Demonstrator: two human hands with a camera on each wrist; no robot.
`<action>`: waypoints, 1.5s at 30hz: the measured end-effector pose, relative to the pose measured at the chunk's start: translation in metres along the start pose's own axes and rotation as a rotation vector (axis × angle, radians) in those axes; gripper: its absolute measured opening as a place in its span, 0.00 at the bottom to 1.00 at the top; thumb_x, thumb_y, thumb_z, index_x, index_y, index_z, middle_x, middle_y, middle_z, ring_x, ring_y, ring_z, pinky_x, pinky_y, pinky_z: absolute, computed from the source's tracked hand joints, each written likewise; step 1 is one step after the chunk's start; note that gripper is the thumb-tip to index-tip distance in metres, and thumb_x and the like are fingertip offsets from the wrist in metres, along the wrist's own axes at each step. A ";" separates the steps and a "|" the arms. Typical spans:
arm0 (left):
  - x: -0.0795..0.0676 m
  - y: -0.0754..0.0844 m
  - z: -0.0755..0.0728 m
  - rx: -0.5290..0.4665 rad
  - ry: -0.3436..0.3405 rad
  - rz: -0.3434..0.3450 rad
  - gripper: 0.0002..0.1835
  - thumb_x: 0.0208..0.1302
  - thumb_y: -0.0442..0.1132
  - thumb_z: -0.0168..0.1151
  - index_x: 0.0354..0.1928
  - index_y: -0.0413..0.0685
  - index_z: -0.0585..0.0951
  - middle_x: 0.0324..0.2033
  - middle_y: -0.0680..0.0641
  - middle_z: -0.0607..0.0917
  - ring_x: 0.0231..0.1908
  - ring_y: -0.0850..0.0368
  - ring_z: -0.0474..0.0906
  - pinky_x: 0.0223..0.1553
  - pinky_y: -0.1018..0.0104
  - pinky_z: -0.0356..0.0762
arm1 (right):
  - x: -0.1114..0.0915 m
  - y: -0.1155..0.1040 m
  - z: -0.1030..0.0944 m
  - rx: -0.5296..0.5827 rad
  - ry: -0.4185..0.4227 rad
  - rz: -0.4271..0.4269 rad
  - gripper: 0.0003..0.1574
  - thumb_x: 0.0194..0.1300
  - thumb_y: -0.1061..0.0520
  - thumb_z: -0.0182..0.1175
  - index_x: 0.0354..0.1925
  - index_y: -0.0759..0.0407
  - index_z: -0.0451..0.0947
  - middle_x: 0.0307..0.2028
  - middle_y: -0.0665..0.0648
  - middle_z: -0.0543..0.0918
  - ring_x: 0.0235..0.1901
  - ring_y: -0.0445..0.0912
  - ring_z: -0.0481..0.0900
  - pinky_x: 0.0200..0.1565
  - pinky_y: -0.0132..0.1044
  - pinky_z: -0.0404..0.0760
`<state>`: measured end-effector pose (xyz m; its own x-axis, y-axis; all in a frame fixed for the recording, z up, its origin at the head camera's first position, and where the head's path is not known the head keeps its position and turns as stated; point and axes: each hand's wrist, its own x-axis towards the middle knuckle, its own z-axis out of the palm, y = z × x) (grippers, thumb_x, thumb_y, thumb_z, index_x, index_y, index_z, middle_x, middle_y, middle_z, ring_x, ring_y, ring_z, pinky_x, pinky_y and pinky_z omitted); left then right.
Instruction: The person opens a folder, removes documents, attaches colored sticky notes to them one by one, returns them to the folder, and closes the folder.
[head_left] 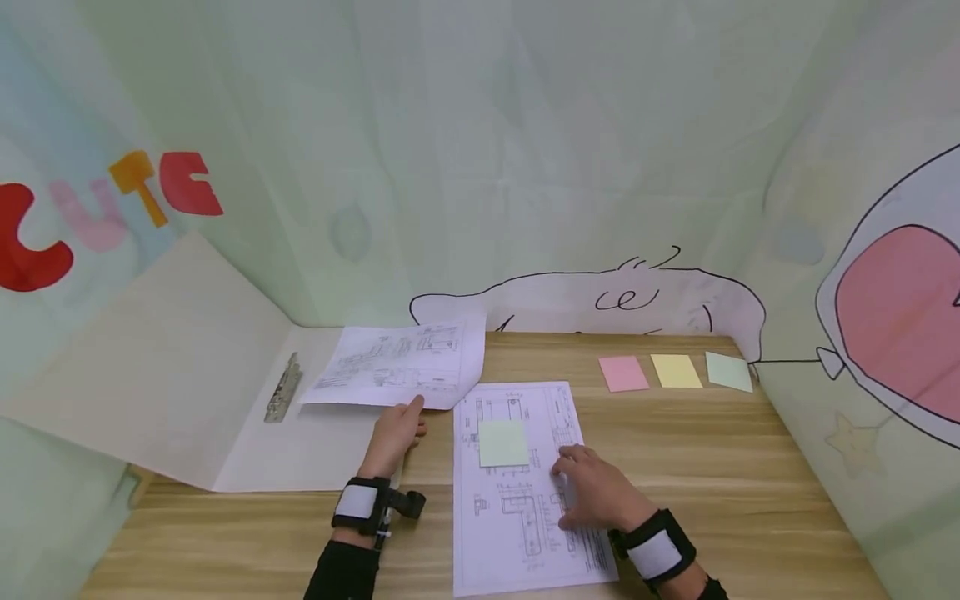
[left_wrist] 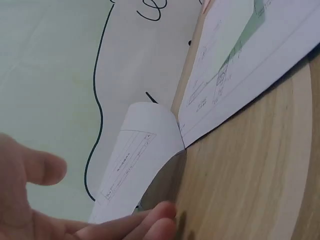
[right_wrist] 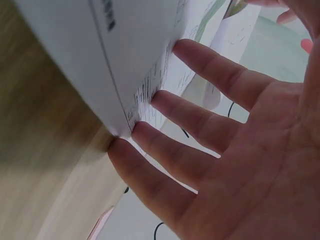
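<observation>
A sheet of technical drawings [head_left: 397,358] lies over the right side of an opened folder [head_left: 247,450], its right end curling up. At its lower edge is my left hand [head_left: 395,433], thumb and fingers apart in the left wrist view, with the curled sheet [left_wrist: 132,160] just beyond the fingers. A second drawing sheet [head_left: 495,533] lies flat on the table, bearing a pale green sticky note [head_left: 504,443]. My right hand [head_left: 600,492] rests its spread fingertips on this sheet's right part; in the right wrist view the fingers [right_wrist: 200,120] reach out fairly straight onto the paper.
The folder's cover [head_left: 150,358] leans up at the left, with a metal clip [head_left: 283,390] inside by the spine. Pink [head_left: 623,374], yellow [head_left: 677,372] and pale green [head_left: 728,372] sticky notes line the back right of the wooden table [head_left: 720,483]. A printed cloth [head_left: 525,150] hangs behind.
</observation>
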<state>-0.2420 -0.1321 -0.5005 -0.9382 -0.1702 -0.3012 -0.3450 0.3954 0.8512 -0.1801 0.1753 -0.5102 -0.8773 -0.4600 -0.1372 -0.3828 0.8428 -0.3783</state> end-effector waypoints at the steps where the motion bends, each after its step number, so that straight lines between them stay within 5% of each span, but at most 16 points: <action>1: 0.001 0.001 0.000 -0.043 0.019 -0.009 0.28 0.71 0.52 0.41 0.46 0.30 0.76 0.37 0.39 0.81 0.33 0.53 0.77 0.32 0.66 0.75 | 0.000 0.000 0.000 -0.002 0.005 0.007 0.38 0.34 0.49 0.80 0.46 0.58 0.78 0.59 0.64 0.71 0.60 0.60 0.66 0.56 0.54 0.69; 8: 0.012 -0.001 -0.009 -0.532 0.165 -0.042 0.25 0.73 0.43 0.40 0.63 0.33 0.64 0.54 0.34 0.73 0.50 0.48 0.71 0.46 0.62 0.71 | 0.000 -0.001 -0.001 0.020 0.020 0.012 0.39 0.32 0.51 0.81 0.45 0.59 0.78 0.58 0.65 0.72 0.59 0.59 0.67 0.56 0.53 0.69; 14: 0.023 -0.007 -0.038 -0.933 0.224 -0.059 0.26 0.74 0.43 0.41 0.70 0.41 0.56 0.53 0.43 0.70 0.51 0.55 0.71 0.55 0.65 0.70 | -0.001 -0.001 -0.001 0.002 0.025 -0.023 0.38 0.33 0.49 0.80 0.45 0.59 0.77 0.57 0.65 0.72 0.58 0.58 0.68 0.55 0.52 0.70; 17: 0.025 -0.010 -0.053 -1.083 0.220 -0.055 0.27 0.74 0.44 0.42 0.71 0.45 0.55 0.51 0.47 0.70 0.49 0.58 0.71 0.54 0.67 0.70 | -0.002 0.000 -0.001 -0.012 0.023 -0.035 0.39 0.34 0.49 0.80 0.46 0.59 0.77 0.57 0.64 0.72 0.58 0.58 0.68 0.55 0.52 0.70; 22: 0.027 -0.017 -0.069 -1.190 0.177 -0.062 0.25 0.73 0.43 0.44 0.69 0.50 0.59 0.47 0.49 0.72 0.43 0.60 0.73 0.50 0.70 0.72 | -0.003 0.002 0.000 -0.014 0.013 -0.043 0.39 0.34 0.49 0.80 0.46 0.60 0.77 0.58 0.64 0.72 0.59 0.58 0.67 0.56 0.53 0.69; 34: 0.024 -0.011 -0.067 -1.129 0.056 0.042 0.21 0.71 0.30 0.46 0.65 0.42 0.63 0.45 0.50 0.78 0.47 0.59 0.75 0.49 0.68 0.72 | 0.002 0.000 -0.002 -0.005 0.016 -0.030 0.40 0.33 0.50 0.81 0.47 0.59 0.77 0.58 0.64 0.72 0.59 0.59 0.66 0.56 0.54 0.69; 39: 0.017 -0.001 -0.063 -0.981 0.025 0.132 0.18 0.67 0.26 0.51 0.58 0.41 0.66 0.40 0.53 0.82 0.41 0.61 0.78 0.45 0.70 0.75 | 0.003 0.001 -0.001 -0.008 0.006 -0.030 0.41 0.33 0.49 0.80 0.47 0.59 0.77 0.58 0.64 0.71 0.59 0.59 0.66 0.56 0.54 0.69; 45: 0.008 0.008 -0.057 -0.705 0.003 0.212 0.24 0.65 0.27 0.56 0.63 0.36 0.66 0.42 0.57 0.81 0.41 0.63 0.78 0.46 0.70 0.75 | 0.002 0.002 0.001 -0.005 0.025 -0.038 0.39 0.31 0.51 0.81 0.45 0.59 0.77 0.57 0.64 0.72 0.60 0.59 0.66 0.55 0.52 0.71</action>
<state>-0.2512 -0.1822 -0.4714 -0.9826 -0.1575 -0.0988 -0.0565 -0.2535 0.9657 -0.1826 0.1760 -0.5120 -0.8690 -0.4846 -0.1004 -0.4171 0.8263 -0.3785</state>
